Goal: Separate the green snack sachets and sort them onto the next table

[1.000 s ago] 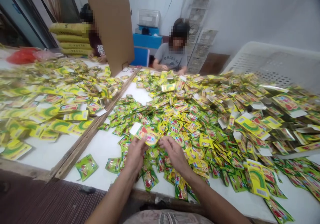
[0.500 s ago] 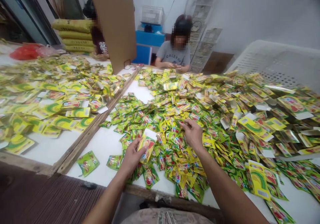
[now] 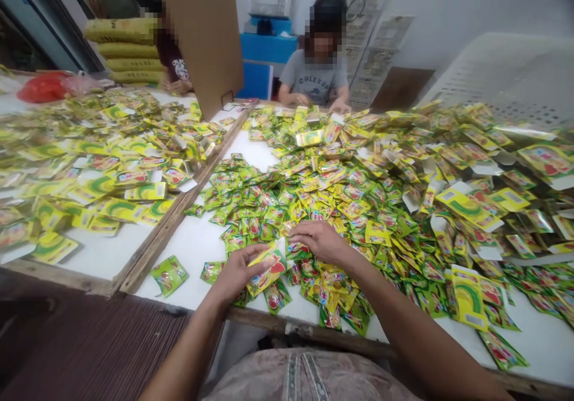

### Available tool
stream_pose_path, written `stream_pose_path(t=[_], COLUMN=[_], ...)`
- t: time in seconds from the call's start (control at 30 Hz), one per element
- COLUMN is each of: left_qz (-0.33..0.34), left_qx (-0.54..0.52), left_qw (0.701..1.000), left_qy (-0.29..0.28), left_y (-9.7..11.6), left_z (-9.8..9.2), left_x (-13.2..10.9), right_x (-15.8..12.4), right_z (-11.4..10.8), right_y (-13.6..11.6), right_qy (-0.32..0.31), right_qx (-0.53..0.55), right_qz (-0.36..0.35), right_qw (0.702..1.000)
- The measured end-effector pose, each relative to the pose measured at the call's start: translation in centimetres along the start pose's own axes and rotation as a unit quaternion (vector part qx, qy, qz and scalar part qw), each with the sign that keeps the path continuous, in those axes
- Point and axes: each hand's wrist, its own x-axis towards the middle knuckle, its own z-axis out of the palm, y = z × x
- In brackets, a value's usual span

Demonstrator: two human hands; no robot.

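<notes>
Head view: Carton and Sachet Held End to End

Pinched between thumb and fingers of the left hand (image 3: 235, 274): yellow printed cardboard carton (image 3: 274, 266), tilted, white flap (image 3: 281, 247) toward the right. Gripped beneath the curled right hand (image 3: 320, 239), beside that flap: shiny green foil sachet (image 3: 298, 249); underside contact hidden, entry into carton impossible to tell.

Possible snag: foil corner catching on the flap if misaligned. Possible crushing: too firm a squeeze on thin card. Possible spill: low forearm brushing the loose green-and-yellow sachet heap (image 3: 309, 201).

Edges: keep clear of the brown wooden near rail (image 3: 323, 334). Open room: bare white tabletop (image 3: 197, 239) at left, bounded by the wooden divider (image 3: 147, 247); crowded at right.
</notes>
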Motion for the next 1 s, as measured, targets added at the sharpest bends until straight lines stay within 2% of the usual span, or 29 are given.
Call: stream_pose_path(t=[0.1, 0.2, 0.3, 0.4, 0.47, 0.57, 0.63, 0.77, 0.9, 1.0], left_qz=[-0.029, -0.047, -0.064, -0.078, -0.080, -0.069, -0.052, -0.052, -0.075, -0.055], left_qx=[-0.027, -0.049, -0.065, -0.087, -0.109, -0.133, -0.119, -0.109, -0.188, -0.178], left_qw=[0.999, 0.997, 0.995, 0.993, 0.991, 0.989, 0.992, 0.993, 0.978, 0.981], left_qy=[-0.019, -0.032, -0.027, -0.021, -0.015, -0.004, 0.007, 0.017, 0.044, 0.054], left_y=[0.0, -0.3, -0.7, -1.0, -1.3, -1.4, -1.3, -1.1, -1.2, -1.3], left_z=[0.2, 0.4, 0.5, 0.5, 0.6, 0.8, 0.9, 0.7, 0.6, 0.4], left_x=[-0.2, -0.5, -0.8, -1.1, -1.1, -1.1, -1.1, -1.1, -1.2, -1.1], right_x=[0.8, 0.9, 0.1, -0.7, -1.1, -1.2, -1.1, -1.0, -1.0, -0.8], right_z=[0.1, 0.8, 1.5, 2.0, 2.3, 3.0, 3.6, 4.2, 3.7, 3.2], right_y=[-0.8, -1.0, -0.9, -0.9, -1.0, -1.1, -1.1, -0.9, -0.8, -0.9], right_qy=[-0.094, -0.111, -0.085, -0.073, -0.040, 0.052, 0.081, 0.065, 0.068, 0.073], right_qx=[-0.035, -0.006, 0.093, 0.232, 0.272, 0.273, 0.268, 0.258, 0.273, 0.266], right_qz=[-0.048, -0.013, 0.092, 0.164, 0.177, 0.182, 0.179, 0.170, 0.183, 0.193], right_qw=[0.994, 0.994, 0.988, 0.956, 0.945, 0.943, 0.943, 0.949, 0.942, 0.941])
